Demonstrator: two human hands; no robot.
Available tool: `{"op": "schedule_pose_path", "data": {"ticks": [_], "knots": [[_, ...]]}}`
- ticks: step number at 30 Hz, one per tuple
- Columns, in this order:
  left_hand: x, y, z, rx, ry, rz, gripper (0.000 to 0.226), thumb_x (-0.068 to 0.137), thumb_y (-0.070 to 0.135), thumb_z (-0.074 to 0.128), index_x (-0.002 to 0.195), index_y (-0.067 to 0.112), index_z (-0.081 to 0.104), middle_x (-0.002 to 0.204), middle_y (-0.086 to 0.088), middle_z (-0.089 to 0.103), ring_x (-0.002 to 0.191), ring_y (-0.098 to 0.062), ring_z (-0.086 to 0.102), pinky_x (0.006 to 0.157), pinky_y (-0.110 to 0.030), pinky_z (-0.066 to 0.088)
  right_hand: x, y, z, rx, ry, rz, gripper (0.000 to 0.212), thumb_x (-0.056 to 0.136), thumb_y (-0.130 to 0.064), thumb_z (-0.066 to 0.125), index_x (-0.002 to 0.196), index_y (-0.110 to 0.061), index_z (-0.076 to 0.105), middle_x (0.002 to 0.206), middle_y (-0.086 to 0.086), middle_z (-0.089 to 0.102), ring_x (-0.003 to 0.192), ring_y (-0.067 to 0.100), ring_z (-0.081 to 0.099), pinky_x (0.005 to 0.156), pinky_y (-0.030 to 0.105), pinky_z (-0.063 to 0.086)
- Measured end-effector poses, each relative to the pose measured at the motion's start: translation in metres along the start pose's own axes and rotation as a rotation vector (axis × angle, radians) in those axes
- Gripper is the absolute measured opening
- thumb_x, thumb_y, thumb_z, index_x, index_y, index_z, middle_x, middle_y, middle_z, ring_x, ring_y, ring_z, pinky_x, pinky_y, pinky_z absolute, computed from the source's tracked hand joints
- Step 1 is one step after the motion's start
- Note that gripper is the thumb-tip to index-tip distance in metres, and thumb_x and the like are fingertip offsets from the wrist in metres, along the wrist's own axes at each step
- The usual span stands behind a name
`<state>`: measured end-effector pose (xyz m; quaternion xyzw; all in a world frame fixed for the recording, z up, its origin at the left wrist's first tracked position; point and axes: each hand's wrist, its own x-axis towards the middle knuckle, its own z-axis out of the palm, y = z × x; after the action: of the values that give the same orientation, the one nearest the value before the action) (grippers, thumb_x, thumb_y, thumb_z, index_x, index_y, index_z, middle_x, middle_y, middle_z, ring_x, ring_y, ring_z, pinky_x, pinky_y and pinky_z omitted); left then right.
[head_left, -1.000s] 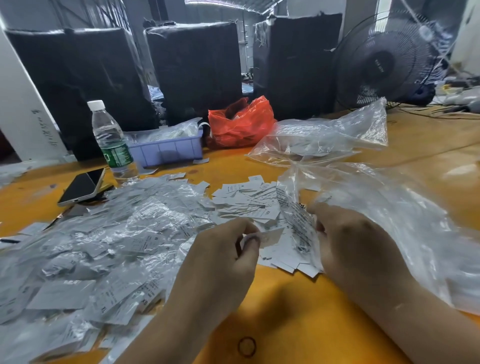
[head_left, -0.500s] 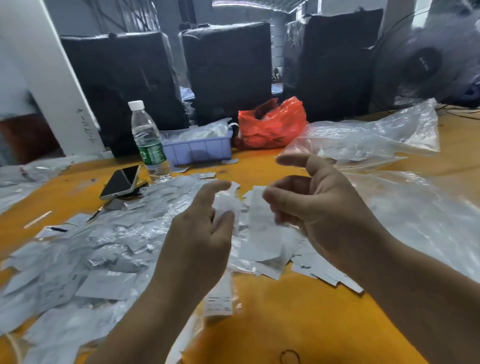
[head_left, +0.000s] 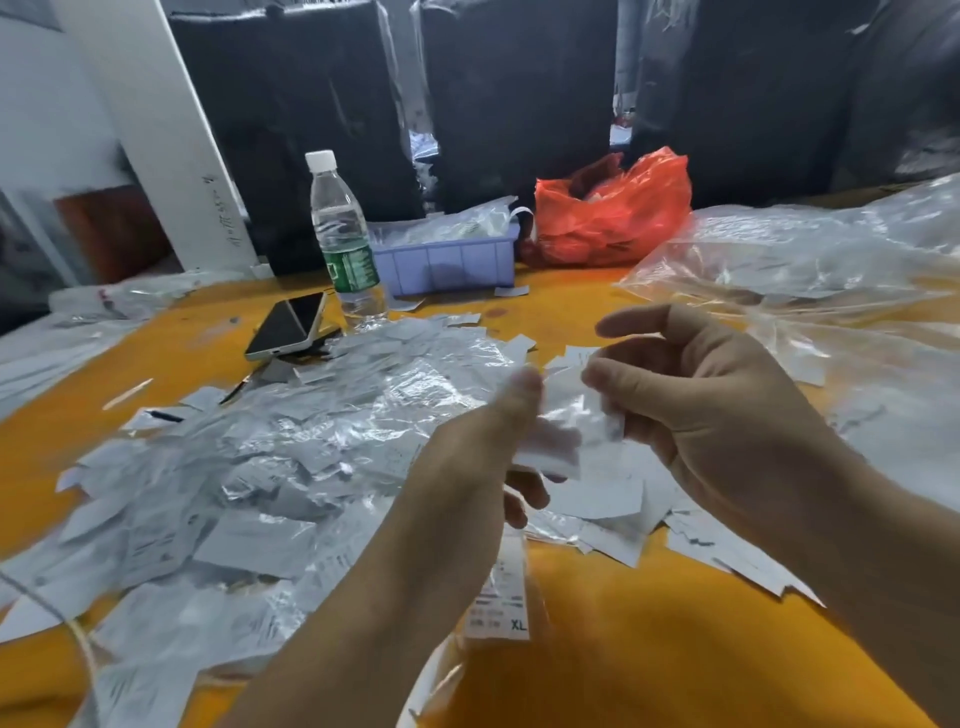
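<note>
My left hand (head_left: 467, 467) and right hand (head_left: 717, 410) are close together, both pinching a clear sleeve (head_left: 566, 413) above the desk (head_left: 649, 649), centre. A tag (head_left: 498, 597) marked "XL" hangs under my left hand. Far: a blue tray (head_left: 447, 260) holds clear bags and a red bag (head_left: 613, 213) holds tags. Bottle (head_left: 345, 234) and phone (head_left: 285, 332) stand far left.

Both forearms bare, entering from lower edge, converging toward centre. Left hand (head_left: 478, 457): back toward camera, thumb raised, tip blurred; lower fingers (head_left: 527, 501) curled under. Right hand (head_left: 722, 410): slightly higher, back up, wrist bent inward; forefinger stretched out level, touching nothing; other fingers curled. Both hands pinch one clear sleeve (head_left: 563, 423) between them; right grip probably thumb against middle finger, hard to tell. Hands near, not touching.
</note>
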<state>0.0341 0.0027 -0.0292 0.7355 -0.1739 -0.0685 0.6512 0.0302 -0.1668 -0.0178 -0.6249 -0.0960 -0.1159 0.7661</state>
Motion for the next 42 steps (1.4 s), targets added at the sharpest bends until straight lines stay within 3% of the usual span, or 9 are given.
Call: {"op": "schedule_pose_path", "data": {"ticks": [3,6,10,14,19,25,29,34,42], "knots": [[-0.001,0.0,0.001,0.037,-0.006,0.028,0.019,0.085,0.033,0.065,0.072,0.021,0.072,0.065,0.008,0.064,0.058,-0.005,0.054,0.056,-0.02,0.045,-0.001,-0.001,0.002,-0.007,-0.007,-0.007,0.032,0.064,-0.016,0.074,0.096,-0.014,0.066,0.072,0.007,0.067,0.059,0.017,0.062,0.052,0.024,0.05],[-0.002,0.0,-0.001,-0.046,0.031,0.022,0.02,0.089,0.018,0.065,0.071,0.02,0.073,0.064,0.005,0.062,0.057,-0.008,0.053,0.053,-0.02,0.046,-0.003,0.003,0.002,-0.002,0.019,0.047,0.024,0.078,-0.015,0.069,0.102,-0.012,0.064,0.081,0.008,0.071,0.074,0.018,0.066,0.059,0.025,0.053],[-0.001,0.002,-0.001,-0.129,0.048,0.018,0.015,0.085,0.02,0.068,0.073,0.012,0.071,0.065,0.0,0.063,0.057,-0.011,0.055,0.053,-0.022,0.049,-0.002,0.005,0.003,-0.019,0.041,0.212,0.024,0.093,0.001,0.047,0.102,-0.009,0.067,0.096,0.013,0.073,0.089,0.022,0.066,0.067,0.029,0.057],[-0.003,0.004,0.0,-0.147,0.01,0.032,0.019,0.074,0.036,0.068,0.07,0.017,0.071,0.064,0.001,0.062,0.057,-0.011,0.057,0.053,-0.022,0.049,-0.003,0.005,0.006,0.032,-0.21,0.328,0.024,0.07,-0.006,0.071,0.094,-0.008,0.068,0.081,0.008,0.071,0.075,0.018,0.068,0.066,0.031,0.055],[-0.003,0.007,-0.001,-0.196,-0.044,0.008,0.02,0.072,0.038,0.069,0.068,0.018,0.07,0.062,0.001,0.061,0.055,-0.012,0.057,0.051,-0.023,0.048,-0.004,0.006,0.005,0.079,-0.4,0.492,0.036,0.074,-0.025,0.065,0.103,-0.005,0.069,0.089,0.006,0.068,0.084,0.021,0.064,0.083,0.04,0.052],[-0.003,0.007,-0.003,-0.197,-0.068,-0.028,0.019,0.074,0.034,0.068,0.071,0.016,0.067,0.069,-0.004,0.065,0.06,-0.014,0.06,0.052,-0.024,0.051,-0.004,0.001,0.002,0.183,-0.221,0.503,0.034,0.071,0.011,0.062,0.102,-0.003,0.066,0.08,0.01,0.061,0.061,0.014,0.054,0.053,0.024,0.048],[0.0,0.004,-0.008,-0.138,0.074,-0.055,0.019,0.073,0.037,0.068,0.075,0.018,0.07,0.076,0.0,0.069,0.069,-0.012,0.06,0.06,-0.026,0.052,-0.004,-0.002,0.002,0.247,-0.164,0.523,0.029,0.062,0.001,0.062,0.091,-0.002,0.067,0.084,0.013,0.065,0.066,0.016,0.052,0.052,0.022,0.048],[0.003,0.006,-0.016,-0.278,0.3,-0.072,0.02,0.066,0.034,0.071,0.08,0.02,0.074,0.056,0.008,0.051,0.047,-0.007,0.043,0.058,-0.028,0.043,-0.005,-0.005,0.003,0.333,-0.1,0.502,0.023,0.062,0.0,0.062,0.086,-0.001,0.062,0.067,0.012,0.061,0.052,0.012,0.055,0.046,0.021,0.053],[0.005,0.006,-0.016,-0.524,0.254,-0.14,0.004,0.078,0.016,0.068,0.082,0.015,0.069,0.076,-0.004,0.073,0.057,-0.011,0.063,0.052,-0.023,0.054,-0.009,-0.008,0.008,0.349,-0.079,0.472,0.043,0.061,-0.005,0.066,0.103,0.001,0.062,0.074,0.014,0.069,0.053,0.015,0.066,0.045,0.021,0.054]]}}
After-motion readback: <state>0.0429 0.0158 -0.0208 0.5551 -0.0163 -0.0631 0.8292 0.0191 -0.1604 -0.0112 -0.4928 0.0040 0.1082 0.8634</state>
